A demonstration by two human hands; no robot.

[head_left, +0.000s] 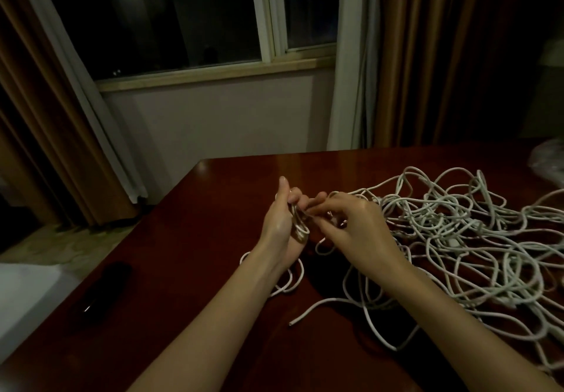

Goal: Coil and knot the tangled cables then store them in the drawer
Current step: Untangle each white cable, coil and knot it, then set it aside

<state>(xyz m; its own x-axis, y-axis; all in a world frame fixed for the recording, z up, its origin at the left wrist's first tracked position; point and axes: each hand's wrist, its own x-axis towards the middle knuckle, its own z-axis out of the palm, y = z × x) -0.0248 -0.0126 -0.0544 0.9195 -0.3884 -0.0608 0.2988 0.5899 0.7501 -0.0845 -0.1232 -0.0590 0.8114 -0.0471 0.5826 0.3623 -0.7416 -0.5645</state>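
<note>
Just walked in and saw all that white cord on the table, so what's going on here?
A person is sorting out a big tangle of white cables spread over a dark wooden table. The left hand grips a small bundle of loops, and the right hand pinches a strand beside it, apparently winding it on. Most of the cable lies loose to the right. A dark object lies on the table at the left. No drawer is in view.

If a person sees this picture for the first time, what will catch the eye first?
First, the big tangle of white cables spread over the right side of the dark wooden table. Next, at the centre, the left hand grips a small coil while the right hand pinches a strand beside it.
</note>
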